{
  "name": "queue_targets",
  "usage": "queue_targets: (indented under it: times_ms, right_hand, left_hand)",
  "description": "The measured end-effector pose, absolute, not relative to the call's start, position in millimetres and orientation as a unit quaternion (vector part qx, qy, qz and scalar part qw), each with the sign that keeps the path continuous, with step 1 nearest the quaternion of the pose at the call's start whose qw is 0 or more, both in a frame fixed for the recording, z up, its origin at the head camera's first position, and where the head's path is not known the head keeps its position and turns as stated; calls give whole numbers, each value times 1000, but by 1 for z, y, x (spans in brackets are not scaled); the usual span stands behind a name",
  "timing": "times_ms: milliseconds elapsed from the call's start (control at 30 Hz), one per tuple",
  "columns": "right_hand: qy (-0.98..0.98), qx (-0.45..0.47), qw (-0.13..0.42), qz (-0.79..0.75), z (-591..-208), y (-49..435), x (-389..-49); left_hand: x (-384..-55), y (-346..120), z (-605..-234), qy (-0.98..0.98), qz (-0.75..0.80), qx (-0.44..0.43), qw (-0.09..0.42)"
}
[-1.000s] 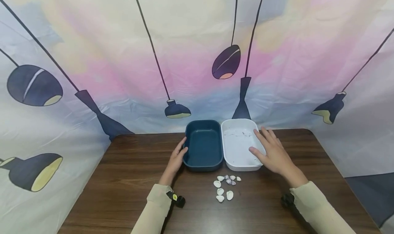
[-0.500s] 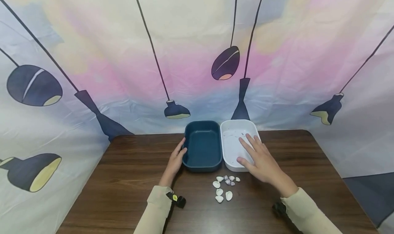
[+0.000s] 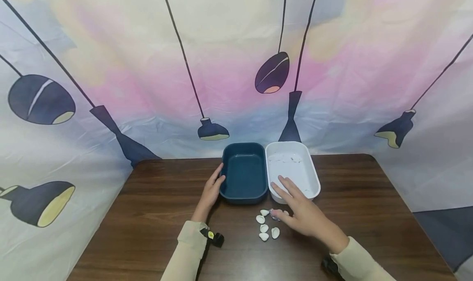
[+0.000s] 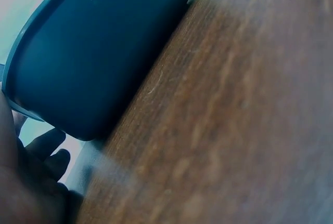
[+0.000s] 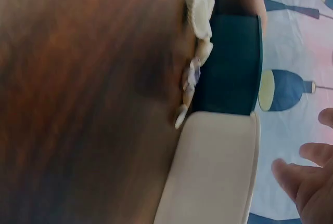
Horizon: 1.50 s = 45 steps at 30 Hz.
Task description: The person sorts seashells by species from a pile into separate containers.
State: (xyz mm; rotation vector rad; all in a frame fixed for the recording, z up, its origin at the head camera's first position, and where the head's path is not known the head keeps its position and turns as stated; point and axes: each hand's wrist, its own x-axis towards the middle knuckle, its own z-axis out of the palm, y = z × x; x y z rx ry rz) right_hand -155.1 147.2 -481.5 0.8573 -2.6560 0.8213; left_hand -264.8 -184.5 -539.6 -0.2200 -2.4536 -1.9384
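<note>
A dark teal rectangular dish stands beside a white dish near the table's back edge. My left hand rests against the teal dish's left side, its fingers along the wall; the left wrist view shows that hand at the dish's end. With fingers spread, my right hand hovers over the white dish's front edge and the small seashells, holding nothing. It hides part of the purple and white shells. In the right wrist view the shells lie in front of both dishes.
The brown wooden table extends to both sides and in front. Behind it hangs a pastel cloth printed with dark lamps. Small dark specks mark the white dish's floor. A black camera is strapped to the left wrist.
My right hand has moved left and toward me, from the white dish's right side to above its front edge and the shells. The left hand has stayed at the teal dish.
</note>
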Motion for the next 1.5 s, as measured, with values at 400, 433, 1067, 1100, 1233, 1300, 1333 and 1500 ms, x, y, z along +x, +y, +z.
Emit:
queue_targets:
  times_ms: [400,433,1067,1100,1233,1300,1333,1500]
  right_hand:
    - [-893,353,93,264,-493,136,-142]
    - [-893,355,90,261,-494,135,-142]
    - [-898,385,9,214,-501,128,-143]
    - [-899,387,4,207,-501,127,-143]
    - [-900,394,-7,184,-503,125,-144]
    - [-900,399,-6,174,-504,124,-143]
    - [-901,400,-4,168,-505,124,-143]
    - [-903,404,-2,148,-505,122,-143]
  left_hand:
    - [-265,-182,-538,-790,-609,-65,5]
    - [-265,-182,-538,-790,-610,-66,5]
    - [-266,-184,-538,-785,-615,-72,-6]
    - [-265,-184,-536,-785,-615,-71,-11]
    - [-257,-183,-518,-788,-610,-75,-27]
    - [-252,-182,-509,-789,-608,-78,-30]
    - [-249,-181,-505,-789,-608,-80,-29]
    - [-246,-180,-499,-786,-612,-77,-31]
